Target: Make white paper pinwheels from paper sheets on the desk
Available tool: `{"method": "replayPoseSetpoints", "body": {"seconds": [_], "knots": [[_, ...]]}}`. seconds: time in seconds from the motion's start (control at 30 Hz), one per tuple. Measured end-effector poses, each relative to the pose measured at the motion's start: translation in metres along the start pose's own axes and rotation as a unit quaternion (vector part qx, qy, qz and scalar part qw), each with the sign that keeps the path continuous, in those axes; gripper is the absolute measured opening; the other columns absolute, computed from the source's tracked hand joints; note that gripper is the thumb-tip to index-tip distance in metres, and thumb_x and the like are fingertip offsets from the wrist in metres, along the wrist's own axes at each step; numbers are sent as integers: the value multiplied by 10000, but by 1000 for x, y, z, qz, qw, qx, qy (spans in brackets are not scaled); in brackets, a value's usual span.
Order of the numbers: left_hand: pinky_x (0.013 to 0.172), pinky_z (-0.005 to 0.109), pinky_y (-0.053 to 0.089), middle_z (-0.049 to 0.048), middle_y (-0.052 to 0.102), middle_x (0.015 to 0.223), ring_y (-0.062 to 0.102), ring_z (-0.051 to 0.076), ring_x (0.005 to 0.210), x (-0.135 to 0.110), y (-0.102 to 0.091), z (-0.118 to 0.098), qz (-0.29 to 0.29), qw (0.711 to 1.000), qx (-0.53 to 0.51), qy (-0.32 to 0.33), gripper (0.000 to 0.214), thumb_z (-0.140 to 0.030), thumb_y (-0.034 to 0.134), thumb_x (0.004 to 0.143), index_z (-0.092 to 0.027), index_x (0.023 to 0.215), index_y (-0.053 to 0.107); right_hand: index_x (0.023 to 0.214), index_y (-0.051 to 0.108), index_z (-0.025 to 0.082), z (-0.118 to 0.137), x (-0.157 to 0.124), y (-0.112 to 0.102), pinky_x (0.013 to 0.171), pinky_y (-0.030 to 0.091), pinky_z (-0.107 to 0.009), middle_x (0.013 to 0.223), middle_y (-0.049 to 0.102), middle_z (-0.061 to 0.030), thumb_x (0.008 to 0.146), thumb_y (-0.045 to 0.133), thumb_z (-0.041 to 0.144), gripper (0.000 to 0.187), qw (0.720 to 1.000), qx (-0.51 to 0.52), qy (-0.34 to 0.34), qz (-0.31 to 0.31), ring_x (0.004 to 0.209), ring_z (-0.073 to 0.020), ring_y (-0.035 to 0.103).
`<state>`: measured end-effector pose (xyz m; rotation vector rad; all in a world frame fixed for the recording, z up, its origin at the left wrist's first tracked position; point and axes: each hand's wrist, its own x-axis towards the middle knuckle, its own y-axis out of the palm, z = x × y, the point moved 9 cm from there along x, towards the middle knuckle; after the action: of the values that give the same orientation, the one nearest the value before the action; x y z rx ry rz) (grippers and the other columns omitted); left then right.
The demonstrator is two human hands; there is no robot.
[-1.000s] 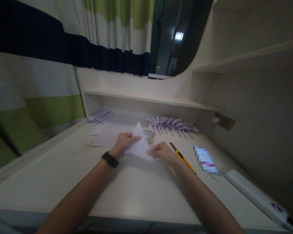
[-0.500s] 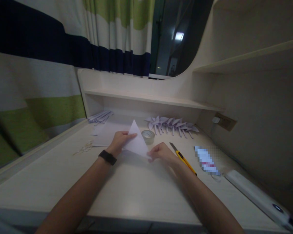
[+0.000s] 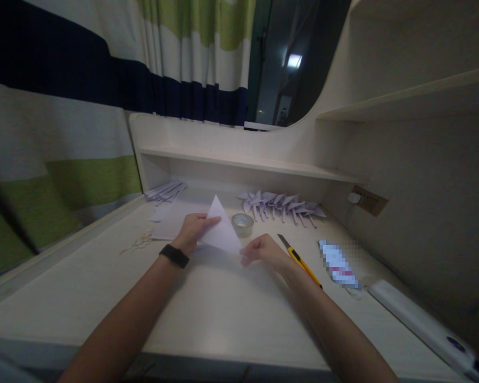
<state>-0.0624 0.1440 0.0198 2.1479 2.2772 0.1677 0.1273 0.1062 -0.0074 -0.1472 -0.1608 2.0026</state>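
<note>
Head view — left fingers (image 3: 213, 220) partly behind paper (image 3: 222, 235)

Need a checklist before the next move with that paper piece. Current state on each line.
1. Left hand has a grip on the paper piece: ok, thumb on top.
2. Right hand has a firm grip on the lower right corner: cannot tell; fingertips are at it, pinch unclear.
3. Edges of the paper piece line up: cannot tell, too little detail.
4. Utility knife made safe: not ok, blade looks extended, lying beside the right forearm.
5. Tape roll out of both hands: ok, on the desk.
6. Paper pinwheels away from the hands: ok, toward the back.
</note>
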Motion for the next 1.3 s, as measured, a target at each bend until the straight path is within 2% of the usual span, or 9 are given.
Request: {"method": "replayPoseSetpoints", "body": {"seconds": [0.3, 0.4, 0.53, 0.77, 0.87, 0.97, 1.1, 1.2, 1.3], "knots": [[444, 222, 436, 48, 670, 584, 579, 133, 455, 1, -16, -12, -49, 997, -43, 37, 308, -313, 809, 561, -82, 714, 674, 607, 712, 87, -11, -1, -14, 608, 530, -317, 579, 694, -97, 506, 788, 271, 223, 999, -15, 23, 28, 540, -195, 660], [473, 220, 453, 45, 683, 629, 593, 131, 491, 6, -28, -15, -71, 994, -73, 51, 329, -314, 818, 545, -88, 734, 670, 590, 704, 89, -20, 5, -34, 591, 532, -304, 567, 690, -95, 499, 783, 246, 198, 999, -4, 34, -17, 528, -190, 656], [461, 213, 438, 65, 693, 671, 604, 135, 518, 9, -17, -7, -43, 996, -59, 57, 363, -370, 799, 581, -88, 782, 689, 725, 725, 103, -19, 9, -53, 679, 543, -284, 702, 723, -104, 572, 789, 353, 300, 990, 68, -4, -123, 660, -184, 691], [436, 196, 400, 47, 671, 629, 565, 116, 495, 0, 7, -1, -25, 997, -43, 62, 353, -393, 794, 586, -94, 740, 689, 767, 719, 96, -11, 11, -31, 689, 560, -312, 718, 719, -104, 532, 822, 472, 455, 985, 120, -29, -118, 658, -203, 697], [537, 220, 473, 81, 703, 774, 633, 154, 614, 2, 5, -10, 20, 991, -114, 64, 386, -393, 788, 594, -104, 829, 687, 740, 724, 89, -7, 7, -38, 646, 556, -297, 668, 712, -100, 547, 818, 432, 405, 991, 90, -24, -92, 611, -193, 689], [697, 291, 519, 140, 698, 984, 669, 223, 833, 3, -4, -23, 85, 982, -159, 52, 433, -442, 733, 655, -122, 942, 684, 732, 732, 84, -5, 1, -33, 628, 553, -301, 648, 710, -96, 569, 804, 359, 328, 999, 35, -2, 30, 598, -199, 687], [729, 332, 515, 188, 702, 965, 672, 265, 838, -19, 16, -24, 291, 956, 35, -7, 386, -468, 695, 682, -126, 858, 734, 696, 739, 104, -13, -10, -23, 604, 551, -295, 617, 704, -66, 528, 797, 282, 252, 989, -23, 45, 138, 575, -198, 678], [669, 291, 503, 133, 723, 871, 661, 247, 798, -43, 46, -14, 409, 894, 182, 11, 287, -409, 724, 659, -163, 804, 752, 685, 741, 119, -19, -12, -15, 589, 548, -281, 616, 705, -53, 524, 779, 258, 216, 983, -38, 65, 168, 568, -187, 672], [485, 216, 406, 45, 677, 599, 573, 160, 526, -61, 74, 1, 474, 840, 260, 54, 210, -379, 725, 653, -170, 630, 731, 699, 746, 124, -22, -11, -8, 588, 542, -270, 654, 718, -62, 539, 766, 254, 207, 981, -51, 62, 179, 573, -177, 668]]}}
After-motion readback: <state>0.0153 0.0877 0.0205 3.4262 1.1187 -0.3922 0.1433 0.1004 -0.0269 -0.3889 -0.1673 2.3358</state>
